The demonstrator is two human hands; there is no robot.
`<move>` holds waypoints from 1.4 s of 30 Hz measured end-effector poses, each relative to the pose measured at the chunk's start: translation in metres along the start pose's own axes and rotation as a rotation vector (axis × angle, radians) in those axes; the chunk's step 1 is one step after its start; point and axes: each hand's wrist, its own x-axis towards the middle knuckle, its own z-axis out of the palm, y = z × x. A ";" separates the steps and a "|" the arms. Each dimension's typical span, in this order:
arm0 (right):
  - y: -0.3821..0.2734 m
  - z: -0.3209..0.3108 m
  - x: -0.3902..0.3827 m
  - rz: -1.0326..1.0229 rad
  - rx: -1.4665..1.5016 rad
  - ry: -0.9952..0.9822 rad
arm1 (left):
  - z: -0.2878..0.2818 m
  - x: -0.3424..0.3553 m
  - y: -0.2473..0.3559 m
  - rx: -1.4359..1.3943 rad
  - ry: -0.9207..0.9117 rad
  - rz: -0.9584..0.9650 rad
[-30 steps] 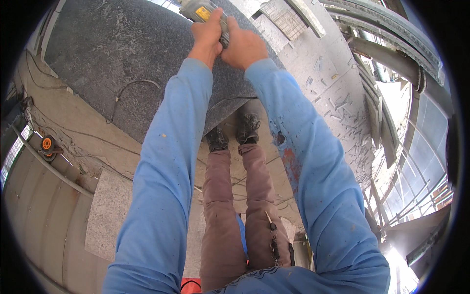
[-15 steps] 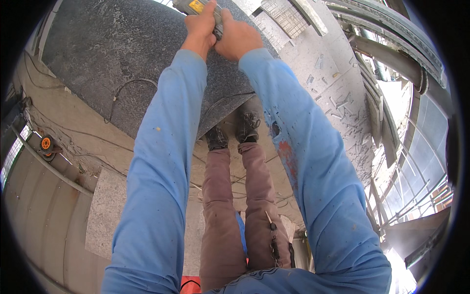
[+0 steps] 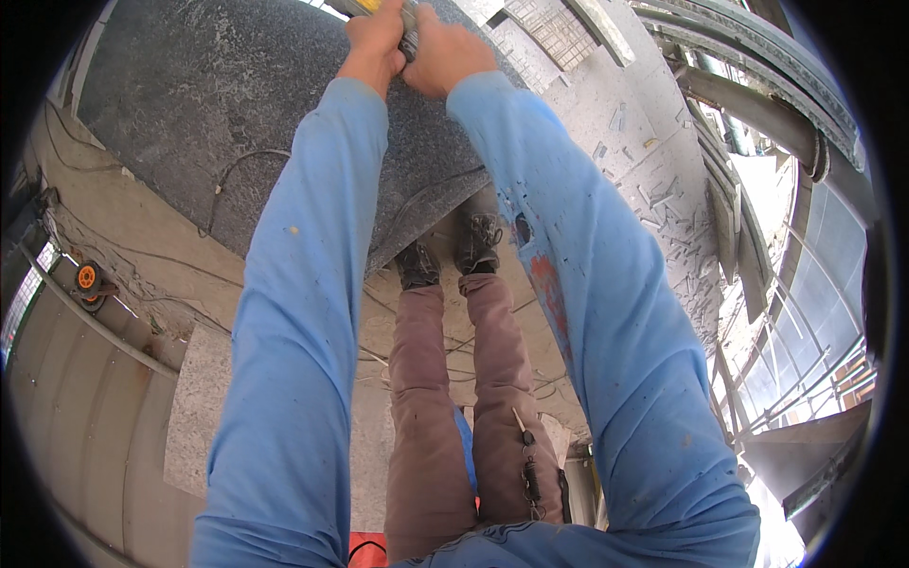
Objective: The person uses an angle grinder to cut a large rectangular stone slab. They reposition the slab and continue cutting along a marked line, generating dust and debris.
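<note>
At the top edge of the picture, both hands are closed around a yellow-and-grey power tool (image 3: 410, 40), partly cut off by the frame. My left hand (image 3: 374, 40) wraps its left side, and my right hand (image 3: 447, 55) grips it from the right, close against the left. Which kind of tool it is cannot be made out, as its front end lies out of view. Beneath the hands lies a large dark speckled stone slab (image 3: 189, 114). A thin dark cable (image 3: 222, 175) curves over its surface.
Right of the slab, a pale board (image 3: 606, 104) carries many small stone offcuts (image 3: 668, 199). Long slabs (image 3: 757, 57) and a pipe (image 3: 757, 109) stand at the right. More cables (image 3: 142, 254) cross the dusty floor near my shoes (image 3: 478, 241). An orange wheel (image 3: 88, 277) sits left.
Both hands and the power tool have moved farther away and slightly left, so more of the tool is cut off by the top edge. My grip stays the same.
</note>
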 end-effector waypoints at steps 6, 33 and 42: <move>-0.004 -0.005 -0.003 0.006 -0.004 -0.050 | -0.005 -0.002 -0.006 -0.021 -0.032 -0.027; 0.020 -0.004 -0.037 -0.021 -0.214 0.025 | 0.003 -0.047 -0.018 -0.024 -0.055 0.053; 0.010 -0.002 -0.024 -0.015 -0.202 -0.011 | -0.004 -0.021 -0.016 0.036 -0.005 0.061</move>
